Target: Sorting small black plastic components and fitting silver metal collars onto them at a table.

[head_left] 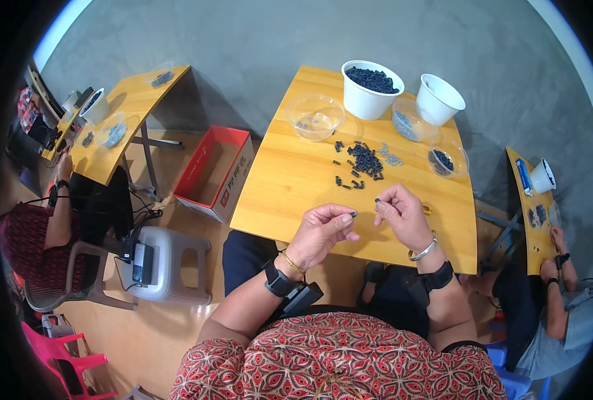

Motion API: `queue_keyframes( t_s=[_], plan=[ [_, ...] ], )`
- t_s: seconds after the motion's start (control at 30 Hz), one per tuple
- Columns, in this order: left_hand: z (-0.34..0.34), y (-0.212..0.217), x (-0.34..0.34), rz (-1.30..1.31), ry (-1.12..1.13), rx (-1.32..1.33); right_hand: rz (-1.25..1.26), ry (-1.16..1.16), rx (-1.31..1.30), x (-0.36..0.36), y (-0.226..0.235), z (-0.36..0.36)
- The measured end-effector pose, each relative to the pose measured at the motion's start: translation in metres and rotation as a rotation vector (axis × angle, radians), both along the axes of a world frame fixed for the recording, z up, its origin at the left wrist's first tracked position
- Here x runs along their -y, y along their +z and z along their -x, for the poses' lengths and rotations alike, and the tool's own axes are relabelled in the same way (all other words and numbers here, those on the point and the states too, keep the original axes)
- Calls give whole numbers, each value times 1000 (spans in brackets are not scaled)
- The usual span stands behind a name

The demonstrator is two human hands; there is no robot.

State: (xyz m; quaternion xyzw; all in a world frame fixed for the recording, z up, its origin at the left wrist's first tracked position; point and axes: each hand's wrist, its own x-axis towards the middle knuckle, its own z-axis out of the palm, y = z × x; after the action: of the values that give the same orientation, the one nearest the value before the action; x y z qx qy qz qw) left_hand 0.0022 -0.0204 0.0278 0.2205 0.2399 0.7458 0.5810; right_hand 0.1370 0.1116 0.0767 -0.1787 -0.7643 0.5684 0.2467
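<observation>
Above the near part of the wooden table, my left hand pinches a small black piece between thumb and forefinger. My right hand, a short way off, is closed in a pinch on another tiny dark piece, mostly covered by the fingertips. Beyond both hands lies a heap of small black parts, with several strays on its left and near sides. Small grey pieces are scattered to its right. A small yellow object shows beside my right hand.
Behind the heap stand a clear bowl, a white tub full of black parts, another white tub, and two more clear bowls holding pieces. A red box and grey stool are left; people work at side tables.
</observation>
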Motion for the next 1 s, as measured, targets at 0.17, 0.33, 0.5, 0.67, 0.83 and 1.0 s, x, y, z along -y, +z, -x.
queue_keyframes(
  t_s=[0.17, 0.33, 0.5, 0.67, 0.83, 1.0],
  plan=[
    [-4, 6, 2, 2, -3, -1, 115, 42, -96, 10, 8, 0],
    [-5, 6, 4, -1, 7, -19, 121, 64, -112, 16, 11, 3],
    [-5, 5, 4, 13, 19, -14, 236, 36, -105, 12, 2, 3],
    [-2, 5, 4, 5, 17, -11, 401, 17, -188, 14, -1, 5],
    [-1, 9, 3, 15, 22, -7, 655, 112, -252, 21, 4, 7],
    [2, 3, 3, -46, -6, -4, 657, 230, -208, 19, 2, 6]
  ],
)
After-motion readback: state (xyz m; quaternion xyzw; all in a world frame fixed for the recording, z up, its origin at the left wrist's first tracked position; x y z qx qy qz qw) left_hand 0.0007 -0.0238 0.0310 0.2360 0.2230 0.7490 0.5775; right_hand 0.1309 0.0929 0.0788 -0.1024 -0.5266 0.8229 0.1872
